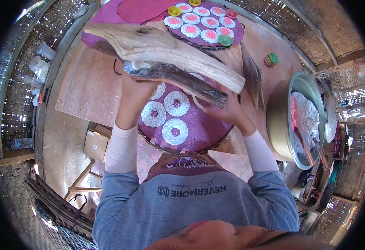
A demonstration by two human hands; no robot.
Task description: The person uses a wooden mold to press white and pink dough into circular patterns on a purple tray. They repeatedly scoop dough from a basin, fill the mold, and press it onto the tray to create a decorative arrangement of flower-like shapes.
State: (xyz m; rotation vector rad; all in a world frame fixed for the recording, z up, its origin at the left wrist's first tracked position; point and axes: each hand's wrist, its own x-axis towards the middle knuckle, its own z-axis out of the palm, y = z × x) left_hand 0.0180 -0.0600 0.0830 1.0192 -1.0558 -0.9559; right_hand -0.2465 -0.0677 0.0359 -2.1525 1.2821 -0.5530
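Left hand [137, 88] and right hand [227, 112] clasp the wooden press [170, 49]; steady, even squeezing should make uniform white rings [175, 141].

The surface [86, 85] is pale pinkish-brown wood. On it lie a round, purple-covered far tray [238, 36], a dark pointed piece of wood [252, 77] and a small green-topped stack [271, 59]. The near tray [209, 127] extends past its front edge.

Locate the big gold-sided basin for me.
On the head view's right side, the basin stands rightward of the right hand, below and right of a green-topped stack of small dishes.
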